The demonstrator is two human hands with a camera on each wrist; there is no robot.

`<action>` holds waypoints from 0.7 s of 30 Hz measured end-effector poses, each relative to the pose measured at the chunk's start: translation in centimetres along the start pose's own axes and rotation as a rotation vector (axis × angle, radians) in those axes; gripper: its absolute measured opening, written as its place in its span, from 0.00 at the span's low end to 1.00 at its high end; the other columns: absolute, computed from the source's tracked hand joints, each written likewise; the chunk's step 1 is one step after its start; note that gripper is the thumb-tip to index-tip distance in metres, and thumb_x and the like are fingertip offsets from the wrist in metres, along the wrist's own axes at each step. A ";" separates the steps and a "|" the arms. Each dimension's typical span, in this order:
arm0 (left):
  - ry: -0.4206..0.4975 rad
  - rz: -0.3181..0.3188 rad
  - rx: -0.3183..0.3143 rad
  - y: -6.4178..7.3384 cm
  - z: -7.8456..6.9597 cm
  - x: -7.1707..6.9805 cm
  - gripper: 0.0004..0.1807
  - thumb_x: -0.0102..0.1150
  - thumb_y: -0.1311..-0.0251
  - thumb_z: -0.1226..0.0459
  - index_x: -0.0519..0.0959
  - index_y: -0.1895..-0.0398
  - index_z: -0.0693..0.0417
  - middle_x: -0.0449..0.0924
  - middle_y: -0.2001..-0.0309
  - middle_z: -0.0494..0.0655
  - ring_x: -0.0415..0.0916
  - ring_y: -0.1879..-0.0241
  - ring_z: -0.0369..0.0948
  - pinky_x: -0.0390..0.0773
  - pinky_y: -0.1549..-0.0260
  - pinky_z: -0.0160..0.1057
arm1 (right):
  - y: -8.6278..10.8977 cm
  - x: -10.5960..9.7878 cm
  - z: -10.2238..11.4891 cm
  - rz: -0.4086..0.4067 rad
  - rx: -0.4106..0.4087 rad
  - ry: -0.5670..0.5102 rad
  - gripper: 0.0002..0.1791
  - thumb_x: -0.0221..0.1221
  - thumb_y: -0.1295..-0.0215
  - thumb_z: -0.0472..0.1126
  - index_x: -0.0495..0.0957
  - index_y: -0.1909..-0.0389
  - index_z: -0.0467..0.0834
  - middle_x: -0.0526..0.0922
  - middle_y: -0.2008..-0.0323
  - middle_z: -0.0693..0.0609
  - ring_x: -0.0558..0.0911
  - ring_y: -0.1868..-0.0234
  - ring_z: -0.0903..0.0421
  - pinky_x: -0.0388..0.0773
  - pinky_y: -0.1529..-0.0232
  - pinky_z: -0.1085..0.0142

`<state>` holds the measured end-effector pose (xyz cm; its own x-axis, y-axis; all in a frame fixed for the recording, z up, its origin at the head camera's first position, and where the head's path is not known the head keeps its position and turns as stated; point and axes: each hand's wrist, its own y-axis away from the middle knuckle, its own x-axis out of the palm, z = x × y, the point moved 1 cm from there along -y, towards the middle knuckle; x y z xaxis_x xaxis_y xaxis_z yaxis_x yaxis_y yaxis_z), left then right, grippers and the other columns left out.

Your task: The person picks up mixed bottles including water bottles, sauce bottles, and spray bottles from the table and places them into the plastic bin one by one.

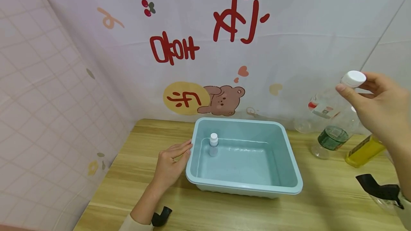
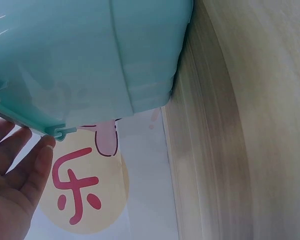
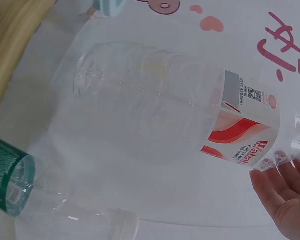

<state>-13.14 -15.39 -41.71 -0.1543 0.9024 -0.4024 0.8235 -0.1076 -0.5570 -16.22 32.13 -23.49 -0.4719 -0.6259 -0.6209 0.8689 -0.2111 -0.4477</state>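
My right hand (image 1: 382, 102) grips a clear plastic bottle (image 1: 327, 102) by the neck, just under its white cap. The bottle hangs tilted above the table's right side; its red and white label (image 3: 245, 125) shows in the right wrist view. My left hand (image 1: 171, 161) touches the left rim of a light blue plastic basin (image 1: 244, 184), its fingertips (image 2: 49, 141) near a corner in the left wrist view. Inside the basin, toward its left, a small clear bottle with a white cap (image 1: 213, 145) stands upright.
Right of the basin stand a clear bottle with a green label (image 1: 334, 138) and a bottle of yellow liquid (image 1: 364, 150). Another clear container (image 1: 385, 200) is partly hidden by the right wrist. A printed cloth (image 1: 289, 63) hangs behind the wooden table (image 1: 147, 134).
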 end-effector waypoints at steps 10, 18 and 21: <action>-0.005 -0.003 0.009 0.1 0.1 0.1 0.14 0.66 0.36 0.74 0.88 0.48 0.62 0.86 0.44 0.55 0.85 0.43 0.49 0.84 0.46 0.53 | -0.7 -0.4 1.2 -0.039 -0.006 -0.126 0.27 0.68 0.29 0.46 0.77 0.31 0.47 0.80 0.50 0.70 0.77 0.61 0.83 0.71 0.60 0.88; -0.012 -0.009 0.028 0.2 0.2 0.2 0.14 0.66 0.36 0.75 0.88 0.48 0.64 0.86 0.44 0.56 0.85 0.44 0.51 0.85 0.48 0.53 | -0.7 -0.1 2.9 -0.064 -0.031 -0.157 0.27 0.69 0.30 0.45 0.78 0.32 0.47 0.81 0.51 0.69 0.79 0.58 0.79 0.73 0.55 0.87; -0.019 -0.014 0.050 0.1 0.1 0.3 0.14 0.65 0.36 0.75 0.88 0.48 0.66 0.86 0.44 0.57 0.85 0.44 0.51 0.85 0.48 0.50 | -0.5 0.0 3.8 -0.080 -0.046 -0.188 0.25 0.69 0.30 0.43 0.79 0.34 0.47 0.81 0.54 0.71 0.80 0.54 0.76 0.73 0.52 0.87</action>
<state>-13.17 -15.19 -41.97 -0.1758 0.8960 -0.4078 0.7933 -0.1163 -0.5976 -16.12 29.40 -20.80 -0.4995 -0.7384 -0.4531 0.8198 -0.2339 -0.5227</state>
